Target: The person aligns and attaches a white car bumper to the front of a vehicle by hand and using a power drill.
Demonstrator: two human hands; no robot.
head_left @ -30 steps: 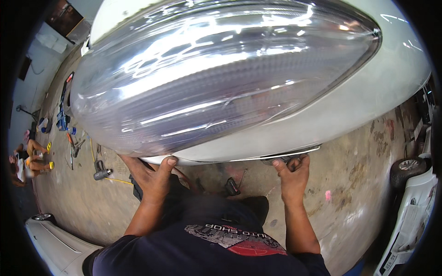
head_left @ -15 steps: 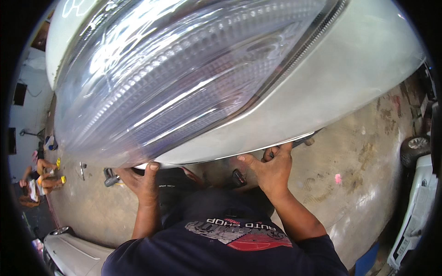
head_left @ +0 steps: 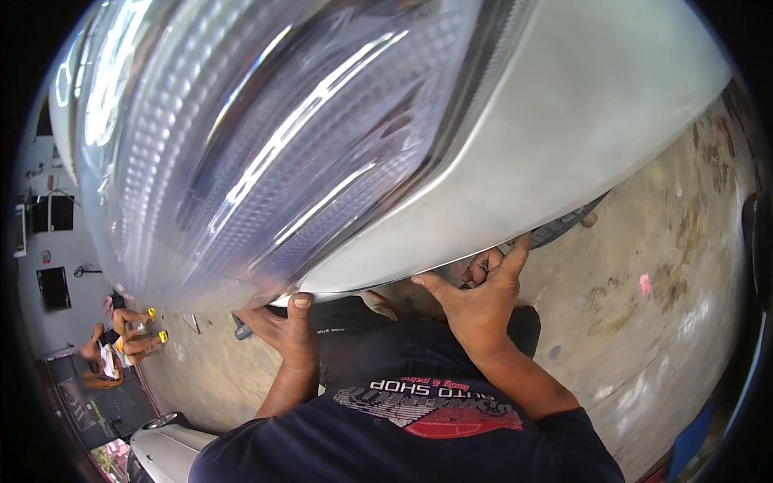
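Gripping the lower edge of a large white car body panel (head_left: 580, 137), both hands are working from underneath it. The left hand (head_left: 282, 330) is curling around the rim, its thumb pressing up against the edge, with the fingers mostly hidden behind the panel. The right hand (head_left: 475, 302) is sitting well apart from the left, further along the same edge, thumb stretching out toward the left hand and fingers wrapping up over the rim; both are clamping on the panel. The panel is spreading above and ahead of the hands, filling most of the view, and a big clear ribbed lamp lens (head_left: 266, 153) is sitting in it above the left hand. Just beyond the right hand, a dark tyre tread (head_left: 568, 227) is peeking out from beneath the panel. Below the hands, the person's dark printed shirt (head_left: 419, 435) is showing, with dark trousers between the forearms. The stained concrete floor (head_left: 668, 306) is stretching out to the right of the right hand. Far off to the left of the left hand, another person (head_left: 121, 346) is crouching on the floor, and a white car part (head_left: 165, 447) is lying below the left forearm.
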